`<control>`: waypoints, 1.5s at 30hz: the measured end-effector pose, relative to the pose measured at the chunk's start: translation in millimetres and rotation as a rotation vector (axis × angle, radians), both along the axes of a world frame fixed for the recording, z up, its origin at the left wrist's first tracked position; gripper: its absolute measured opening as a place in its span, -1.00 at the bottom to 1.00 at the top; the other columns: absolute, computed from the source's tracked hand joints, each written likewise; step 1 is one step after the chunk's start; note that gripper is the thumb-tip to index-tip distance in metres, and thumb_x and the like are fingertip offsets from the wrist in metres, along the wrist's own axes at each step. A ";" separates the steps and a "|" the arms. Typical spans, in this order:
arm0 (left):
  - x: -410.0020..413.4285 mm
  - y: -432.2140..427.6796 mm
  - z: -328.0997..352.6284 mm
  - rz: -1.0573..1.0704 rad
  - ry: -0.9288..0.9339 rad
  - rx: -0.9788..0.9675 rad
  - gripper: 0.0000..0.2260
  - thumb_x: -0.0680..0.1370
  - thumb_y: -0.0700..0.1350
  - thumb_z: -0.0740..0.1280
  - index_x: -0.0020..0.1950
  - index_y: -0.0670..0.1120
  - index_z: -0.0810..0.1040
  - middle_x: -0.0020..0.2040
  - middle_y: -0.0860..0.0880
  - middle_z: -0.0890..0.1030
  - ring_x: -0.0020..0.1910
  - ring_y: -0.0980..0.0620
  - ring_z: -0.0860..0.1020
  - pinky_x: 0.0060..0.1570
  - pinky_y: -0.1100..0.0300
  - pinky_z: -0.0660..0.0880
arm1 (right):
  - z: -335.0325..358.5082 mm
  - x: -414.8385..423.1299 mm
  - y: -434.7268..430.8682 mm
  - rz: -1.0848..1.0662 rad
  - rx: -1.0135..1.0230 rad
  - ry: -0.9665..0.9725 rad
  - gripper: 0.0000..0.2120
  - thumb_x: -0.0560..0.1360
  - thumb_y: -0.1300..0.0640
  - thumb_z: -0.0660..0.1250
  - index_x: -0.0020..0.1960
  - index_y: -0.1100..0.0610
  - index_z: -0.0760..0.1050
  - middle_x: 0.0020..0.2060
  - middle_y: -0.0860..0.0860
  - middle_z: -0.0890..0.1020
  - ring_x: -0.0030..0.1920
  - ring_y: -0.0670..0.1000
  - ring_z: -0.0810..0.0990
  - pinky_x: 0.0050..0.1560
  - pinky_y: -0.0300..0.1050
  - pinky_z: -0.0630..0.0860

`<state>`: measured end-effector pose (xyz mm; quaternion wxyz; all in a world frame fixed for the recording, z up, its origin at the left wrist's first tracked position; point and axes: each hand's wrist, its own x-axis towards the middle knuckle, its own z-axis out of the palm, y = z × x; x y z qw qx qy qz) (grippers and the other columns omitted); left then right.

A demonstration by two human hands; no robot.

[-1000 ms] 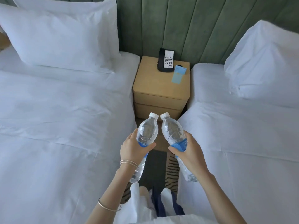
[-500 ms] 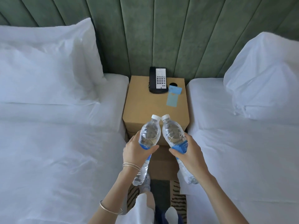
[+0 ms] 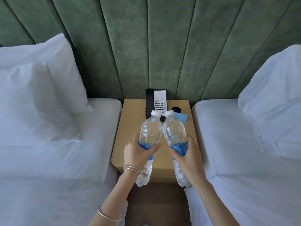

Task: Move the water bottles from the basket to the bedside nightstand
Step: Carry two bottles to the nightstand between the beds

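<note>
The blue labels of both water bottles point(image 3: 150, 132) point(image 3: 175, 132) are partly covered by the left hand point(image 3: 138, 154) and the right hand point(image 3: 189, 159), and their print is too blurred to read. The bottles hide the lower part of the telephone point(image 3: 157, 101) and part of the blue card point(image 3: 181, 117). The frame edges cut off both beds point(image 3: 48, 160) point(image 3: 244, 160) and the forearms.

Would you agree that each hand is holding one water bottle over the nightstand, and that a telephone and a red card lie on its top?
Not quite: the card is light blue, not red, as the head view shows. The rest holds: the left hand and the right hand each hold one water bottle over the nightstand, with the telephone at its back.
</note>
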<state>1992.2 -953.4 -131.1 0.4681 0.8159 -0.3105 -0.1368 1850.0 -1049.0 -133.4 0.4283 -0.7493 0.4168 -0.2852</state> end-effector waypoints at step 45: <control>28.4 -68.6 -326.0 -0.024 -0.455 -0.744 -0.39 0.50 0.03 0.34 0.48 -0.05 0.17 0.33 0.08 0.43 0.29 0.19 0.40 0.16 0.46 0.31 | -315.5 40.9 -58.2 0.007 -0.661 -0.356 -0.12 0.44 -0.10 0.25 0.50 0.10 -0.25 0.50 0.03 0.09 0.47 -0.04 0.11 0.36 -0.32 0.11</control>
